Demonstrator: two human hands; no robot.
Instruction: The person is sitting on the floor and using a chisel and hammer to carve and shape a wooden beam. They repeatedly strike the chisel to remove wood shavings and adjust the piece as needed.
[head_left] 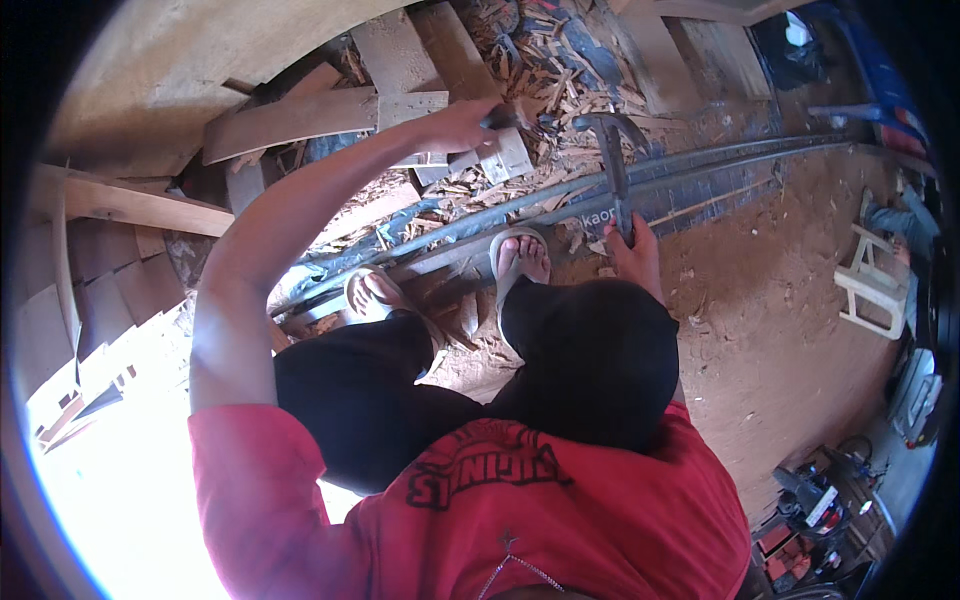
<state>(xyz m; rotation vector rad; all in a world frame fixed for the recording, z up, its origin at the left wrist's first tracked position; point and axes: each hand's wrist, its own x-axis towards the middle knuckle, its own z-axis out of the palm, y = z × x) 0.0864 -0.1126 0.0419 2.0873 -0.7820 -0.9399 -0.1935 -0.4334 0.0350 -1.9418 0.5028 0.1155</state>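
Hammer [613, 165] is seen in the head view to the right of the wood scraps [565, 85], in front of the right foot, its handle clamped in the right hand [637, 258]. Its long axis is directed up the view with a slight lean to the left; the head is pointed away from the person, and its two ends are spread left and right. The left hand [462, 127] is held well apart from the right, over a wooden block [507, 155], its fingers bent beside a dark object [498, 117]; what this is cannot be made out, nor whether it is gripped. The handle's lower end is covered by the right fist, and most of the right forearm is hidden by the dark trousers [590, 350]. The lower left is washed out by glare. Pale letters, partly covered, are printed on a dark sheet [700, 205]; dark lettering is carried on the red shirt [620, 520].
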